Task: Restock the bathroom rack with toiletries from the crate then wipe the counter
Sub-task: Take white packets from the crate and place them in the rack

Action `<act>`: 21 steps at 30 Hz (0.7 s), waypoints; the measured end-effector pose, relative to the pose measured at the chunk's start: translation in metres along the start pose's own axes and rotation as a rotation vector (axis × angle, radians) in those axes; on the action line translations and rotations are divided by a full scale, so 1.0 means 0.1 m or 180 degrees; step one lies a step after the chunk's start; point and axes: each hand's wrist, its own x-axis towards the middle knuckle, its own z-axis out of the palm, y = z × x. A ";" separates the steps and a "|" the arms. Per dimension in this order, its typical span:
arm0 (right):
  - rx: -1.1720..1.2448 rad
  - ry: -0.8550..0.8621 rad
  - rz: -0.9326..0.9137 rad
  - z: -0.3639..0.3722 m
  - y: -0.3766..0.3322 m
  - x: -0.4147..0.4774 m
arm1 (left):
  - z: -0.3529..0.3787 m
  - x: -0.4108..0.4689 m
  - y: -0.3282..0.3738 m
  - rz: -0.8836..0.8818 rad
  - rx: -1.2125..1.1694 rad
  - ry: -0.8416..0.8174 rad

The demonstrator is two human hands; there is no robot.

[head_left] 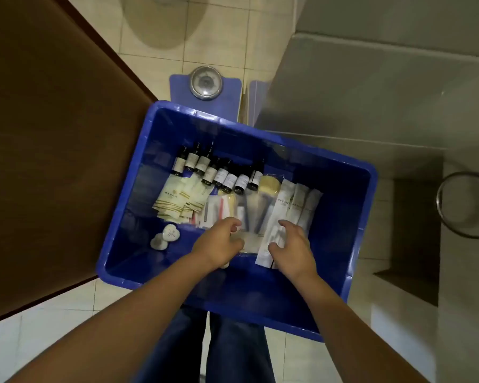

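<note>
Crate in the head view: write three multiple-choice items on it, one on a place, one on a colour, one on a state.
1. The dark bottles lie: A on the floor; B along the crate's far side; C on the counter.
2. The crate is: A red; B green; C blue.
3. The right hand is: A gripping white packets; B hanging idle; C flat on tiles.
Answers: B, the bottles line the far wall inside; C, its walls are blue; A, thumb and fingers curl round the packets.
</note>
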 end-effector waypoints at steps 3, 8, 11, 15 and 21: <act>0.0157 0.0164 0.0182 0.01 0.09 0.05 | 0.09 0.11 0.03 0.0093 0.0196 -0.0078; 0.0507 0.0370 0.0425 0.08 0.17 0.15 | 0.31 0.28 0.07 0.0249 0.0222 -0.0216; 0.0593 0.0424 0.0575 0.12 0.23 0.23 | 0.43 0.37 0.09 0.0365 0.0087 -0.0206; 0.0631 0.0368 0.0674 0.16 0.31 0.31 | 0.55 0.45 0.12 0.0408 -0.0072 -0.0206; 0.0747 0.0348 0.0892 0.20 0.40 0.42 | 0.68 0.55 0.09 0.0294 -0.0129 -0.0179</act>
